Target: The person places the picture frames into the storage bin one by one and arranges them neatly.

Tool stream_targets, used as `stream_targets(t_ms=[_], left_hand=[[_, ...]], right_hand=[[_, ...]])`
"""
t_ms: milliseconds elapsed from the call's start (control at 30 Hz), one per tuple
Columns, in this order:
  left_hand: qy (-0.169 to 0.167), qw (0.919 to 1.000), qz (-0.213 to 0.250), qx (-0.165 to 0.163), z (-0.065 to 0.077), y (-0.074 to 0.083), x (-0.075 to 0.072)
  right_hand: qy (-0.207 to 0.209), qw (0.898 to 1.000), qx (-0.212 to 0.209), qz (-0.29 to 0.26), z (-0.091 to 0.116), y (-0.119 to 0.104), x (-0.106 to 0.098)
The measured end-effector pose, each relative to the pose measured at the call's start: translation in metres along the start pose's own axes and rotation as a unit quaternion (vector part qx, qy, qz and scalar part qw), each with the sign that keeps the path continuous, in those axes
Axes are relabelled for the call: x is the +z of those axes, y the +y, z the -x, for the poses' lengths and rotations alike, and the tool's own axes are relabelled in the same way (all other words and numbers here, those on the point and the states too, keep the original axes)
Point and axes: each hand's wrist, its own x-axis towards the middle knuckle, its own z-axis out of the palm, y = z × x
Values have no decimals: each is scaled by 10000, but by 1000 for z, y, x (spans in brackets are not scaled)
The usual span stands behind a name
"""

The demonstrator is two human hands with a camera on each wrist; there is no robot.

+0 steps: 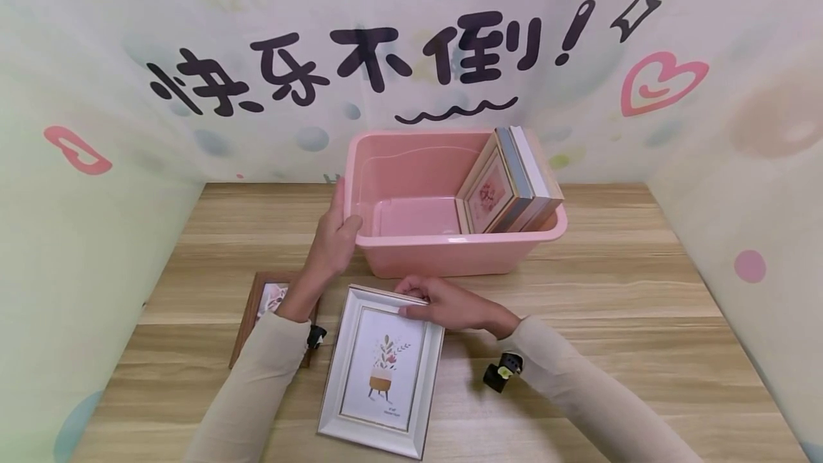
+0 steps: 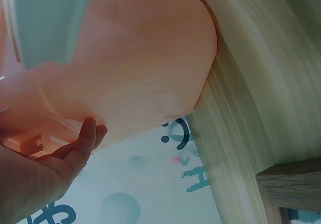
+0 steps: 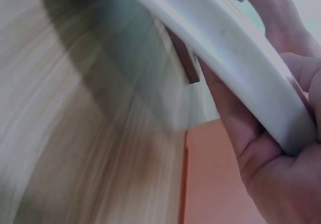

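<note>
My left hand point(image 1: 336, 238) grips the left rim of a pink plastic bin point(image 1: 444, 256), thumb over the rim; in the left wrist view its fingers point(image 2: 83, 146) lie along the bin's side wall. My right hand point(image 1: 453, 304) pinches the upper right corner of a white picture frame point(image 1: 330, 370), its thumb on the face and fingers behind. That frame shows a potted-plant print and, in the right wrist view, is held up off the wooden table. Several picture frames point(image 1: 508, 184) stand on edge against the bin's right end, the front one with a pink flower picture.
A brown wooden picture frame point(image 1: 247, 324) lies on the table point(image 1: 617, 291) at the left, partly hidden under my left forearm. Right behind the bin hangs a white printed cloth point(image 1: 270, 141) with black lettering, and cloth walls enclose both sides.
</note>
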Motion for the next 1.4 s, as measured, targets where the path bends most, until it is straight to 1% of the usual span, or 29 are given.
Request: stream_targets(t_ms=[100, 200, 400, 467, 600, 700, 833, 967, 1067, 1167, 1300, 1400], left_hand=[[-9, 10000, 12, -30, 0, 0, 0], [-27, 10000, 40, -44, 0, -1, 0], [-68, 9999, 86, -10, 0, -1, -1], [-45, 10000, 53, 13, -1, -1, -1], [-2, 10000, 5, 33, -1, -2, -1], [5, 10000, 12, -9, -1, -2, -1], [19, 10000, 16, -7, 0, -2, -1], [41, 10000, -57, 59, 0, -1, -1], [62, 9999, -139, 41, 0, -2, -1], [57, 9998, -197, -61, 0, -3, -1], [56, 9997, -153, -156, -1, -5, -2], [36, 9998, -78, -164, -1, -5, -2]], right_hand=[[-73, 10000, 8, -31, 4, -6, -2], [-97, 9999, -69, 120, 9, -14, -5], [-205, 9977, -568, 313, 17, -29, -14], [-177, 9954, -789, 518, 20, -35, -18], [-89, 9920, -982, 784, 26, -47, -25], [18, 9900, -1042, 946, 32, -57, -31], [229, 9828, -1313, 1279, 40, -69, -41], [427, 9824, -1421, 1137, 49, -84, -51], [627, 9802, -1508, 1118, 56, -95, -60], [786, 9749, -1666, 1250, 62, -105, -69], [1011, 9679, -1789, 1447, 69, -116, -82], [1324, 9581, -1872, 1718, 74, -122, -91]])
